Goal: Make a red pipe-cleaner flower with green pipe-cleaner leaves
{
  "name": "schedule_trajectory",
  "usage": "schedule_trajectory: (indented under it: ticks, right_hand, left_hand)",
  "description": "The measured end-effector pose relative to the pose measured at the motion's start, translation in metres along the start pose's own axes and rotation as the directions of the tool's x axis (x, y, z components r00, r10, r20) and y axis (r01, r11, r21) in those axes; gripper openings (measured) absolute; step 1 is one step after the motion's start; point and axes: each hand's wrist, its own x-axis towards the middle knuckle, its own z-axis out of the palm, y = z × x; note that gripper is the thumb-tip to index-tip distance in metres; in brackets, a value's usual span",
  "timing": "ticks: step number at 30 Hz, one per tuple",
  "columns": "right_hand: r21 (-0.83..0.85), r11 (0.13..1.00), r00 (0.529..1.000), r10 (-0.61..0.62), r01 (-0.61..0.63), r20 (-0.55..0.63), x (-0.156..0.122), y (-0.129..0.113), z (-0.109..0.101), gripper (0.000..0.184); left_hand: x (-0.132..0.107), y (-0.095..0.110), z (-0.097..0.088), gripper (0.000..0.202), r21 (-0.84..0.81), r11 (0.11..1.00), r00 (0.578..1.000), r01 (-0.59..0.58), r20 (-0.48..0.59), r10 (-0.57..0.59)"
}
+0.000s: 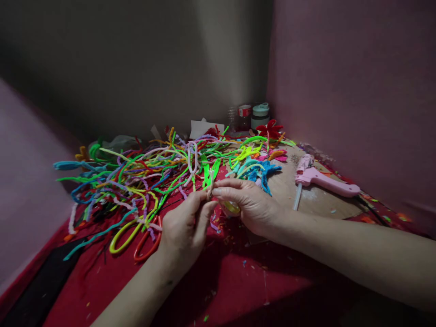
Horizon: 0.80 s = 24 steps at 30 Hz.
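My left hand (182,225) and my right hand (250,204) meet above the red cloth, thumbs and fingertips pinched together. Between them is a small bundle of thin pale strands (211,178), with its tips pointing up; its lower part is hidden by the fingers. Under my right hand shows a shiny yellow round thing (231,207), perhaps a roll of tape; whether the hand touches it I cannot tell. Just beyond the fingertips lie bright green fuzzy pieces (211,170). Beside my left wrist are a yellow loop (117,243) and a red loop (145,247), like scissor handles.
A tangled heap of coloured pipe cleaners (136,177) spreads across the back left. On cardboard (316,206) at right rests a pink glue gun (327,180). Blue (269,171) and red (270,129) fuzzy flowers stand near a lidded bottle (260,116). Scraps dot the red cloth (245,281).
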Motion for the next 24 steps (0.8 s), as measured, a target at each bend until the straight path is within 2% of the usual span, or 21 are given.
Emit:
schedule_trajectory:
  ticks: [2, 4, 6, 8, 9, 11, 13, 18, 20, 24]
  right_hand:
    - [-0.006, 1.0, 1.0, -0.014, 0.013, -0.012, 0.0, 0.001, 0.0, 0.015]
    - [-0.024, 0.999, 1.0, -0.023, 0.023, -0.009, 0.0, 0.001, 0.0, 0.014]
    - [-0.036, 0.999, 1.0, -0.018, 0.018, 0.003, -0.001, 0.001, 0.0, 0.013]
    - [-0.037, 0.999, 0.999, -0.003, 0.004, 0.035, -0.002, -0.001, 0.001, 0.015]
    - [-0.034, 0.999, 0.998, 0.003, -0.001, 0.059, -0.003, -0.002, 0.001, 0.016]
    - [-0.032, 0.999, 0.995, 0.013, -0.01, 0.102, -0.005, -0.004, 0.003, 0.02]
    - [-0.041, 0.999, 0.994, 0.012, -0.008, 0.113, -0.006, -0.005, 0.004, 0.024]
    - [-0.15, 0.988, 0.997, -0.026, 0.036, 0.067, -0.007, -0.007, 0.006, 0.015]
    - [-0.221, 0.973, 0.995, -0.042, 0.061, 0.089, -0.007, -0.008, 0.005, 0.007]
    - [-0.228, 0.967, 0.982, -0.072, 0.111, 0.173, -0.007, -0.008, 0.004, 0.01]
  left_hand:
    - [-0.002, -0.004, 0.002, 0.015, 0.21, 0.961, 0.981, -0.178, -0.042, 0.191]
    - [-0.003, -0.006, 0.002, 0.015, 0.27, 0.94, 0.971, -0.211, -0.054, 0.233]
    - [-0.002, -0.005, 0.0, 0.013, 0.207, 0.972, 0.99, -0.115, -0.062, 0.13]
    - [0.0, -0.001, -0.002, 0.01, 0.033, 0.998, 0.998, 0.062, -0.033, -0.061]
    - [0.002, 0.002, -0.004, 0.011, -0.077, 0.983, 0.986, 0.166, 0.002, -0.167]
    - [0.005, 0.006, -0.007, 0.016, -0.282, 0.893, 0.937, 0.35, 0.093, -0.338]
    - [0.007, 0.009, -0.009, 0.018, -0.418, 0.786, 0.889, 0.456, 0.176, -0.422]
    - [0.008, 0.011, -0.013, 0.014, -0.576, 0.607, 0.834, 0.548, 0.315, -0.454]
    - [0.008, 0.011, -0.014, 0.013, -0.614, 0.513, 0.797, 0.599, 0.397, -0.455]
    - [0.009, 0.009, -0.016, 0.012, -0.665, 0.343, 0.743, 0.664, 0.534, -0.403]
